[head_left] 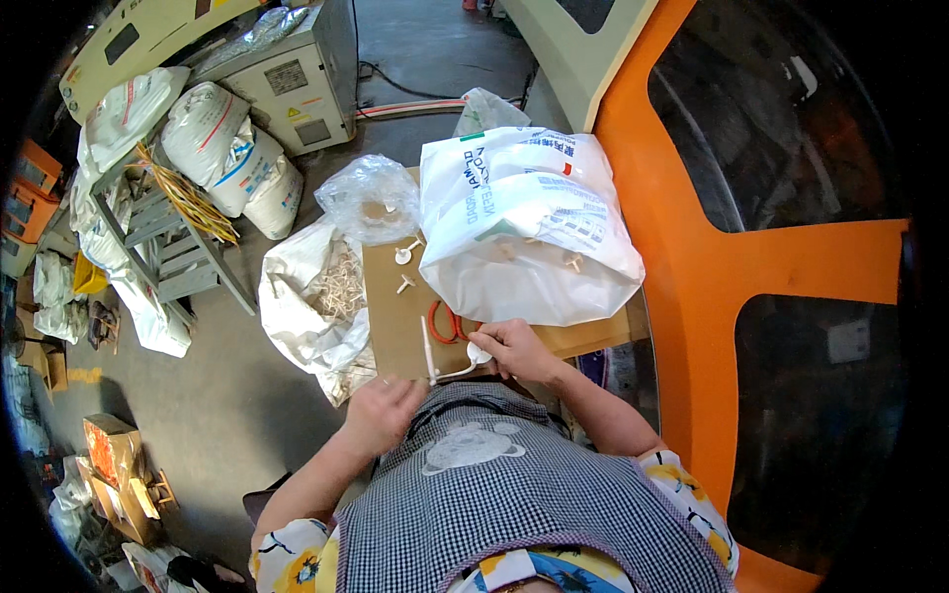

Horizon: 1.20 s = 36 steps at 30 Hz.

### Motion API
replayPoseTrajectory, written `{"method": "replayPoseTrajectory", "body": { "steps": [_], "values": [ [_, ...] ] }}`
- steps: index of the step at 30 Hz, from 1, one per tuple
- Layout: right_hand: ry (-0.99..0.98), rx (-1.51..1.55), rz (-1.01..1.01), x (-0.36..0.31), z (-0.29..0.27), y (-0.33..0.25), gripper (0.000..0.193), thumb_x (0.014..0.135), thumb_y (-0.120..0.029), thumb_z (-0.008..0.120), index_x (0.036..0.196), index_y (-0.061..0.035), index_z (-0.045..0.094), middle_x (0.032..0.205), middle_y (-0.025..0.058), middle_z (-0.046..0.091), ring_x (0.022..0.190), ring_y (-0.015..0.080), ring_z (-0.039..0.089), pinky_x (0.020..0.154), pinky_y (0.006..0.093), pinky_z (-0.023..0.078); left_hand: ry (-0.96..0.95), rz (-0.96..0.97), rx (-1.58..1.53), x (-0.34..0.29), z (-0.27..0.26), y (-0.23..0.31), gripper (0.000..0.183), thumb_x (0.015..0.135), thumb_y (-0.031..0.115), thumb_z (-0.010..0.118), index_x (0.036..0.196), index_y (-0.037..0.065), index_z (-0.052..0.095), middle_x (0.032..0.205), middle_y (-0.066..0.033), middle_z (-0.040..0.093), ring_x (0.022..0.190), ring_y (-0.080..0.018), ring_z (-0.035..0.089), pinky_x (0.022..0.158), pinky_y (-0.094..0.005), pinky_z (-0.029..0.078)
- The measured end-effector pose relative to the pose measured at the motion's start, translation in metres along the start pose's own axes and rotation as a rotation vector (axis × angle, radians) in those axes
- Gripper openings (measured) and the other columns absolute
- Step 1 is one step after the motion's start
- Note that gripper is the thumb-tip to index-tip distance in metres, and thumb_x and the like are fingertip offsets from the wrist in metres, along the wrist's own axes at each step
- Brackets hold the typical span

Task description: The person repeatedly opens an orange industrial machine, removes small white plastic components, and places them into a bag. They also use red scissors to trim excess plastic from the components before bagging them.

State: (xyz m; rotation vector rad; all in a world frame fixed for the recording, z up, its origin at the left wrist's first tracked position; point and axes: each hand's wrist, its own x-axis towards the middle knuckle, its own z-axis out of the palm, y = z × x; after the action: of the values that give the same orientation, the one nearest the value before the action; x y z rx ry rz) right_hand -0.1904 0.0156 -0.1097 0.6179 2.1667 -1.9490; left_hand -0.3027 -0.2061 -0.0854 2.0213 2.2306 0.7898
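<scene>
White plastic pc. (432, 364), a thin rod w/ a side branch ending in a white disc (478, 354), is up in front of the apron (474, 465), btwn both hands, over the near edge of the brown board (390, 331). L hand (388, 407) has fingers curled, tips pinching the rod's lower end; the rod sticks up past them, away from the body. R hand (514, 351) pinches the disc btwn thumb & fingers, so the branch runs across the gap from L to R. Red loop (437, 326) lies just beyond, near the rod, on the board. Two loose white pcs. (405, 285) sit farther up the board, beside the big white sack (534, 222). Open sack (297, 292) w/ thin pale bits (338, 287) is left of the board; clear bag (366, 193) is behind it.
</scene>
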Motion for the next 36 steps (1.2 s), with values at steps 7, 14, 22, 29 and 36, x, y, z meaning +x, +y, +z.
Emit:
{"method": "replayPoseTrajectory", "body": {
  "steps": [7, 14, 22, 29, 36],
  "values": [
    [0.123, -0.186, 0.102, 0.005, 0.016, 0.033, 0.036, 0.088, -0.027, 0.052, 0.069, 0.0019, 0.062, 0.05, 0.0035, 0.053, 0.039, 0.009, 0.048, 0.038, 0.0246, 0.04, -0.099, 0.373, 0.356, -0.028, -0.007, -0.007, 0.031, 0.07, 0.011, 0.056, 0.096, -0.003, 0.059, 0.073, -0.0028, 0.049, 0.066, -0.0144, 0.051, 0.058, -0.0268, 0.043],
    [0.036, 0.319, 0.174, 0.005, -0.013, -0.021, 0.035, 0.093, -0.031, 0.044, 0.084, -0.0014, 0.06, 0.055, 0.0039, 0.054, 0.045, 0.0118, 0.052, 0.043, 0.0236, 0.04, -0.045, -0.029, 0.171, -0.01, -0.02, -0.045, 0.025, 0.071, 0.009, 0.055, 0.095, 0.004, 0.06, 0.077, -0.0087, 0.055, 0.067, -0.0244, 0.056, 0.057, -0.0341, 0.045],
    [-0.005, 0.654, -0.136, 0.004, -0.005, -0.03, 0.035, 0.096, -0.019, 0.037, 0.118, 0.0063, 0.047, 0.094, 0.0166, 0.06, 0.081, 0.0196, 0.062, 0.072, 0.0271, 0.05, 0.291, -0.647, 0.205, -0.054, 0.026, -0.229, 0.025, 0.08, 0.012, 0.062, 0.102, 0.001, 0.061, 0.087, -0.0187, 0.059, 0.075, -0.0357, 0.058, 0.069, -0.0384, 0.047],
    [0.019, 0.546, -0.255, 0.003, 0.006, -0.058, 0.037, 0.096, -0.011, 0.034, 0.129, 0.0048, 0.035, 0.107, 0.0189, 0.057, 0.094, 0.0227, 0.062, 0.077, 0.0279, 0.051, 0.367, -0.68, -0.774, 0.048, 0.011, -0.124, 0.023, 0.087, 0.014, 0.058, 0.105, 0.0, 0.059, 0.082, -0.0065, 0.061, 0.071, -0.0112, 0.057, 0.063, -0.023, 0.046],
    [0.027, 0.353, -0.364, 0.0, 0.018, -0.086, 0.04, 0.095, -0.008, 0.036, 0.134, 0.0013, 0.031, 0.098, 0.0163, 0.062, 0.086, 0.0212, 0.065, 0.073, 0.0274, 0.052, 0.299, -0.565, -1.23, 0.09, -0.027, -0.033, 0.017, 0.09, 0.015, 0.053, 0.092, 0.0, 0.061, 0.069, -0.0007, 0.058, 0.058, -0.0054, 0.05, 0.052, -0.0189, 0.041]
  ]
}}
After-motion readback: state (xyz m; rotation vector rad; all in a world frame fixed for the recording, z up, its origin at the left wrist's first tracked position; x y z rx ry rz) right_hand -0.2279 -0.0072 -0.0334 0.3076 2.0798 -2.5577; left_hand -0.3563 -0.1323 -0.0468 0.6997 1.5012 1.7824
